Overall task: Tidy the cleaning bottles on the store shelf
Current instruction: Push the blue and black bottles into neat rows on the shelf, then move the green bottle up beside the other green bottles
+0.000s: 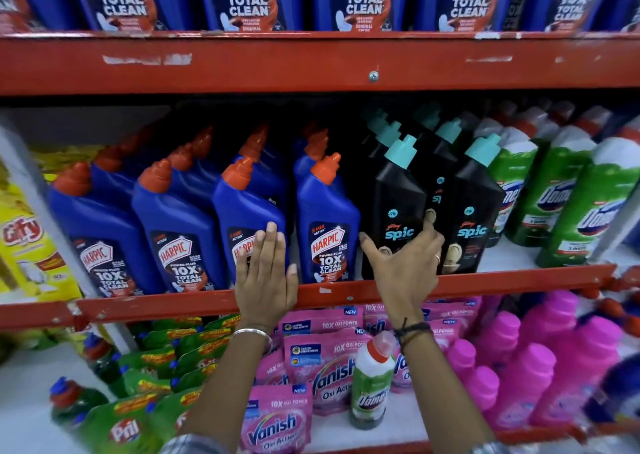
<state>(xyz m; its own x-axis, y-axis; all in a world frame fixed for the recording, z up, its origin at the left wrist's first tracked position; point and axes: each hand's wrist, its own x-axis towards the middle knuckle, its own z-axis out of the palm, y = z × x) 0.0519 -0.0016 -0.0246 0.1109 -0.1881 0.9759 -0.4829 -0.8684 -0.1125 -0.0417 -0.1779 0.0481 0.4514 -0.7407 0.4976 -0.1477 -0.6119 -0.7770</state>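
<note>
On the middle red shelf (519,280) stand rows of blue Harpic bottles (327,218) with orange caps, black Spic bottles (398,207) with teal caps, and green Domex bottles (575,221). My left hand (266,277) lies flat, fingers together, against the front of a blue Harpic bottle (247,218). My right hand (405,259) is spread over the lower front of the black Spic bottle, thumb toward the neighbouring Harpic bottle, a finger reaching between two black bottles. Neither hand is closed around a bottle.
Larger blue Harpic bottles (360,0) line the top shelf. Below are pink Vanish pouches (277,422), pink bottles (540,367), green Pril packs (121,426) and one green Domex bottle (372,384) standing among the pouches. Yellow Gify packs (27,245) sit at left.
</note>
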